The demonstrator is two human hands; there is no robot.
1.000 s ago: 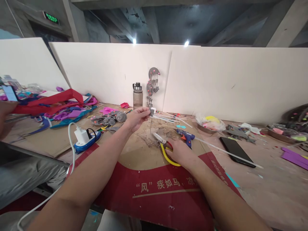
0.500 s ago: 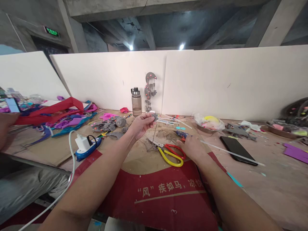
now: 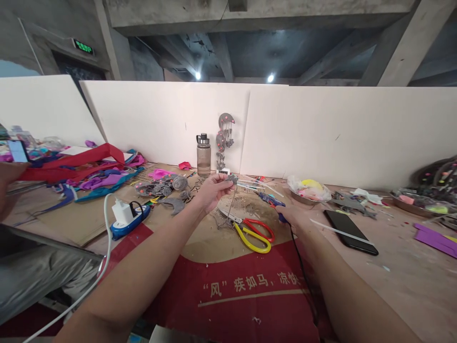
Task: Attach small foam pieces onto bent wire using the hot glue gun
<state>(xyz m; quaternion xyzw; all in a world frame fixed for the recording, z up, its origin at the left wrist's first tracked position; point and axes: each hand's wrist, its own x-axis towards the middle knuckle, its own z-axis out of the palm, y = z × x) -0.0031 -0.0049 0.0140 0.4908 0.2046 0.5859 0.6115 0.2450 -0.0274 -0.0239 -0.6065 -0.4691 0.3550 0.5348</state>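
My left hand (image 3: 213, 190) pinches a small grey felt piece (image 3: 232, 179) between thumb and fingertips. A thin grey cord (image 3: 233, 200) hangs from it towards a loose tangle on the brown paper. In my right hand (image 3: 295, 215) is a blue hot glue gun (image 3: 269, 198), its nozzle pointing left towards the felt but apart from it. A clear glue stick (image 3: 341, 230) shows beyond the wrist, and a black cable (image 3: 302, 259) runs down from the grip. Between the hands lie scissors (image 3: 254, 233) with one red and one yellow handle.
A water bottle (image 3: 203, 155) and a grey moon-shaped hanging ornament (image 3: 225, 138) stand by the white board. Grey felt pieces (image 3: 173, 205) and a blue power strip (image 3: 130, 222) lie left. To the right are a black phone (image 3: 350, 232) and a bowl (image 3: 309, 197). Another person's hand (image 3: 10, 178) is far left.
My right hand has drawn slightly right with the glue gun, showing more of it and its cable. The left hand has shifted a little right with the felt piece. The view tilts up slightly.
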